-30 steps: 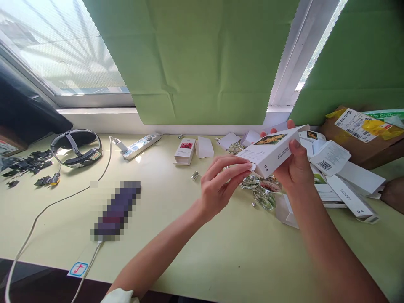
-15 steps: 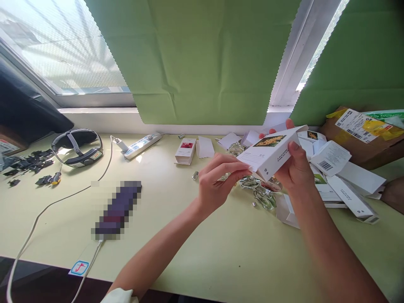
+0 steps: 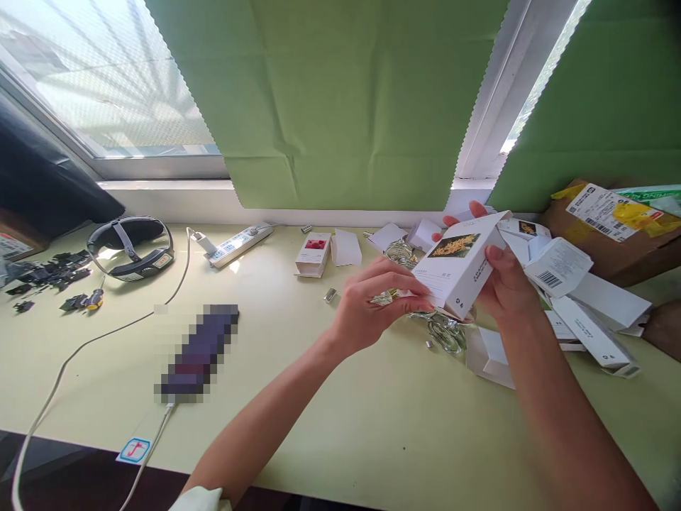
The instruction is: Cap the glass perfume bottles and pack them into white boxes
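A white cardboard box (image 3: 462, 257) with a yellow-flower picture is held up in the air, tilted. My right hand (image 3: 505, 280) is closed around its right side, with the thumb on the printed narrow side and fingers behind. At the box's lower left end, my left hand (image 3: 375, 305) pinches the edge between thumb and fingers. Below the box lie clear bags with coiled wire (image 3: 447, 332), partly covered by the box and hands. Close by on the table is a small silver cylinder (image 3: 330, 295).
Several white boxes (image 3: 585, 326) pile up at the right before a taped brown carton (image 3: 611, 227). A small white box (image 3: 313, 255) stands at the back. Leftward are a power strip (image 3: 237, 246), a headset (image 3: 130, 248), a blurred phone (image 3: 199, 355) on a cable, and a screwdriver (image 3: 94, 299).
The box has turned and its lower end has dropped a little, showing more of the flower face. Both hands moved slightly with it.
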`<state>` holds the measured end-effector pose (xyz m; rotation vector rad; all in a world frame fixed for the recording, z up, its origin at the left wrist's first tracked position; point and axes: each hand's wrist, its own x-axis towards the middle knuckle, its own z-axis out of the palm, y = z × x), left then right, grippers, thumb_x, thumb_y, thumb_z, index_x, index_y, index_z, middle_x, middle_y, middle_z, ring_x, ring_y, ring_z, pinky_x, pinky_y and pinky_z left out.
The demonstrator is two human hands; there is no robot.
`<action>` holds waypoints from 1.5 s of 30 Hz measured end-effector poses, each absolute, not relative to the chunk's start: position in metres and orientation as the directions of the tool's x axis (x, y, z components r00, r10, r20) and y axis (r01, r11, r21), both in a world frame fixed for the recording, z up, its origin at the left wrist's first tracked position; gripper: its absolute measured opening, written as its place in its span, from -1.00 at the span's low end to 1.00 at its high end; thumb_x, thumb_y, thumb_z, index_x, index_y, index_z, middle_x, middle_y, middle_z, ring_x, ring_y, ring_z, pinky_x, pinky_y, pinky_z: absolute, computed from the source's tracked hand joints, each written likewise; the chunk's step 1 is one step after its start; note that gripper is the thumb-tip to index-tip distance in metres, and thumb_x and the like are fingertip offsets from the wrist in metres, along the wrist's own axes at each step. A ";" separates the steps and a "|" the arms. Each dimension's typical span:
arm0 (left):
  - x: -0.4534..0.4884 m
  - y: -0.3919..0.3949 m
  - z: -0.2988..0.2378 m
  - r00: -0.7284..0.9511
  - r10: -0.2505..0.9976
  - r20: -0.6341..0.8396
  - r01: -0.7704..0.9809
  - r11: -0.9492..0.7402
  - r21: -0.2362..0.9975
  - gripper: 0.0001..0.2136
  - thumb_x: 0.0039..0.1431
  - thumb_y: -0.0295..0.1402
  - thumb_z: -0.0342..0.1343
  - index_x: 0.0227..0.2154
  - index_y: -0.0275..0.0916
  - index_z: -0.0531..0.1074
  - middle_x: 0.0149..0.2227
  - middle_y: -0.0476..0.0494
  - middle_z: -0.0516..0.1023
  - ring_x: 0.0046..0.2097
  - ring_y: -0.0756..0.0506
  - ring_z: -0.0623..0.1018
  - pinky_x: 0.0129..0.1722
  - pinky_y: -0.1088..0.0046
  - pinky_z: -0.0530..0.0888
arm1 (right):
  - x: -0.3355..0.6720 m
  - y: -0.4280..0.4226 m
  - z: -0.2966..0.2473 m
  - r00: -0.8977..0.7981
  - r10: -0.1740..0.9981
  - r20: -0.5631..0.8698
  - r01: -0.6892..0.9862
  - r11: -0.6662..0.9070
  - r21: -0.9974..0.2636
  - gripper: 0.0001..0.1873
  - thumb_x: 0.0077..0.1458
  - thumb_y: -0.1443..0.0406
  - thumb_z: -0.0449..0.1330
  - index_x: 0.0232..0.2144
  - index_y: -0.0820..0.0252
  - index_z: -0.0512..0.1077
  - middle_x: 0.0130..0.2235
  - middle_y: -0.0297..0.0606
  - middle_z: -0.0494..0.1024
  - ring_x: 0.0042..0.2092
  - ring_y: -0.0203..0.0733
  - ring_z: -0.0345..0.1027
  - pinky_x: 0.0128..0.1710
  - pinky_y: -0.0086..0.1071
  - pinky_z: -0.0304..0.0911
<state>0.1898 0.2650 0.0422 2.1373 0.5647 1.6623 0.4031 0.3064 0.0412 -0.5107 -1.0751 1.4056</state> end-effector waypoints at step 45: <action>0.197 0.255 0.034 0.205 0.396 0.895 0.260 -0.904 0.340 -0.72 0.13 -0.50 0.29 -0.10 -0.11 0.53 -0.21 -0.07 0.54 -0.17 -0.02 0.52 -0.19 0.36 0.53 | 0.402 0.306 0.043 -0.132 0.919 0.372 -0.558 0.242 -0.794 -0.34 -0.03 0.08 0.33 0.16 -0.28 0.34 0.22 -0.36 0.42 0.21 0.04 0.33 0.16 0.02 0.27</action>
